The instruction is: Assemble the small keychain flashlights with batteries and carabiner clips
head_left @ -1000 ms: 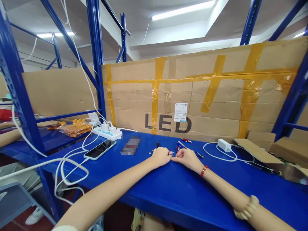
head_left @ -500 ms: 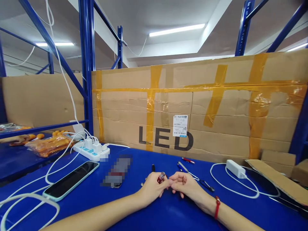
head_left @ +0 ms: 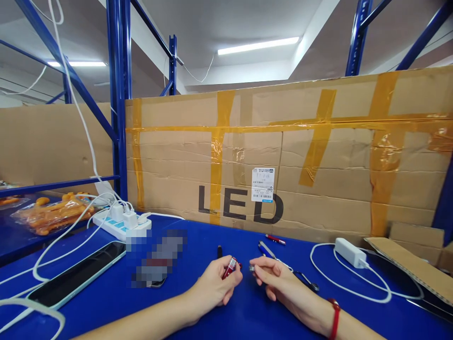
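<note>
My left hand (head_left: pixel 213 282) is closed around a small red and silver metal tube (head_left: pixel 230 268), which points up and to the right out of the fingers. Between thumb and fingertips, my right hand (head_left: pixel 281 279) pinches a small silvery piece (head_left: pixel 252 267), too small to name. A gap separates the two hands above the blue table (head_left: pixel 244 321). Just behind the left hand a black stick-like object (head_left: pixel 220 251) shows in part. Beyond the right hand lie a red pen-like stick (head_left: pixel 275 239) and a long metal tool (head_left: pixel 271 250) with dark looped ends, partly hidden.
On the left are a phone in a pale green case (head_left: pixel 78 274), a white power strip (head_left: pixel 122 226) with cables, and a partly blurred dark phone-like object (head_left: pixel 159 284). A white adapter (head_left: pixel 350 252) with looped cable sits right. Taped cardboard (head_left: pixel 177 165) stands behind.
My hands, which met at the fingertips, have moved apart. The left hand has shifted left with the red tube; the small silvery piece now shows in the right fingers. The view has shifted slightly.
</note>
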A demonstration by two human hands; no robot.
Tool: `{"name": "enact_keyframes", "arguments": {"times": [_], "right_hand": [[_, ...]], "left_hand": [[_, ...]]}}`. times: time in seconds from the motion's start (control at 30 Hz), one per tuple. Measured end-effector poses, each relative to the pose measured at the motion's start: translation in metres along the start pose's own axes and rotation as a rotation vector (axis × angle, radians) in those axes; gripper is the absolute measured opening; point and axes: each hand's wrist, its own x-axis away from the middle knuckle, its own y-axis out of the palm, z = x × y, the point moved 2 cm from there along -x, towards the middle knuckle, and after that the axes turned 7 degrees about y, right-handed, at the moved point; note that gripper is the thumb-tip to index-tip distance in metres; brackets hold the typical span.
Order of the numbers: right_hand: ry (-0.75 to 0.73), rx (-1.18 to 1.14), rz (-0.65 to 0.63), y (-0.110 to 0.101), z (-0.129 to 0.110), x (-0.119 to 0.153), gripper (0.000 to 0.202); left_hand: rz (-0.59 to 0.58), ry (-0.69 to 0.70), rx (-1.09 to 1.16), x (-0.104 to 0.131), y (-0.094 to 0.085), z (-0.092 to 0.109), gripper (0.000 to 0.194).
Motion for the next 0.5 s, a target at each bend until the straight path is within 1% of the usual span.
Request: {"name": "enact_keyframes", "arguments": {"times": [0.1, 0.17, 0.27, 0.4, 0.5], "right_hand": [[0.013, 0.025, 0.010, 0.001, -0.002, 0.004, 0.035], [0.003, 0.039, 0.013, 0.003, -0.004, 0.007, 0.033], [-0.008, 0.055, 0.001, 0.004, -0.006, 0.007, 0.032], [0.007, 0.049, -0.001, 0.000, -0.004, 0.006, 0.037], [0.015, 0.033, -0.009, -0.001, -0.003, 0.007, 0.036]], "left_hand": [[0.015, -0.047, -0.013, 0.002, 0.002, 0.001, 0.047], [0.042, -0.034, -0.033, 0.003, 0.002, 0.002, 0.045], [0.013, -0.014, -0.080, 0.004, 0.004, 0.005, 0.038], [-0.061, 0.040, -0.276, 0.008, 0.009, 0.015, 0.029], [-0.091, 0.081, -0.420, 0.011, 0.012, 0.022, 0.024]]}}
